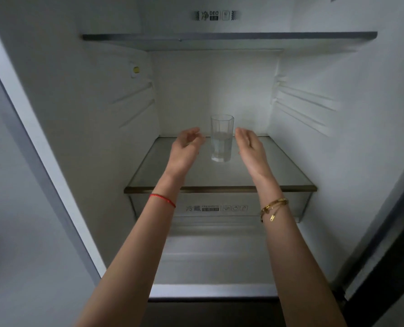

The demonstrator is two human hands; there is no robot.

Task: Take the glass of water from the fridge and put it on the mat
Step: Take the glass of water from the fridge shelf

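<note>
On the glass shelf of the open fridge, roughly in the middle and toward the far side, stands the faceted glass of water, upright and a bit more than half full. Both bare hands reach into the compartment and flank it: the left hand sits just to its left with fingers loosely curled and spread, and the right hand just to its right with the palm turned inward and the fingers extended. Neither hand appears to touch the glass; a narrow gap shows on each side, so both are unclenched and empty. A red string bracelet circles the left wrist and gold bracelets the right.

By my reading the task is barely begun (the door is open and the reach is made, nothing more). Still to come are closing on the glass, lifting it clear of the shelf, carrying it out without spilling, and setting it on the mat, which is nowhere in view.
</note>
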